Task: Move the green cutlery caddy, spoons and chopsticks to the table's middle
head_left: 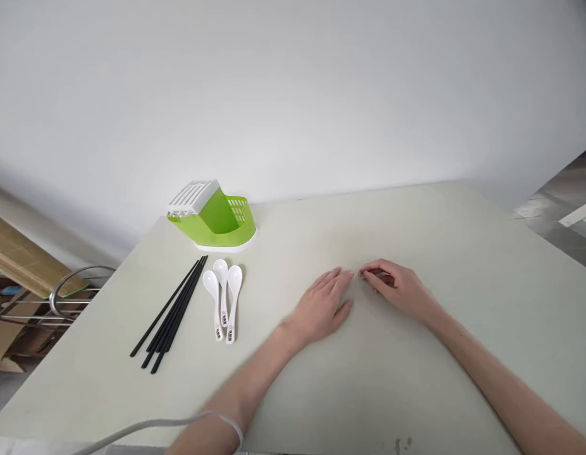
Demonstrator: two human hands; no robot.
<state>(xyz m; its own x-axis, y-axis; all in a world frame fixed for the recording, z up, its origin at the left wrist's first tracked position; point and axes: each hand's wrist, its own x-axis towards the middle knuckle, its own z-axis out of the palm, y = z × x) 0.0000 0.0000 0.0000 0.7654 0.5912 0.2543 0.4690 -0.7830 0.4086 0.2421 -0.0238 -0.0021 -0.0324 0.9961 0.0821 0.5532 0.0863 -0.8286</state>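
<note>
My left hand [322,306] lies palm down on the table, fingers stretched out and holding nothing. Just to its right, my right hand [392,284] rests on the tabletop with its fingers curled toward the thumb; I see nothing in them. The fingertips of the two hands almost meet. Left of my left hand lie white spoons, among them a right-hand spoon [233,297] and a left-hand spoon [214,303]. Beside them is a loose bundle of black chopsticks [176,316]. Behind these stands a green and white plastic utensil holder [226,237].
The pale table [293,227] meets a white wall [321,95] at the back. A grey cable [164,422] crosses my left forearm near the front edge. A metal rack [60,303] stands beyond the table's left edge.
</note>
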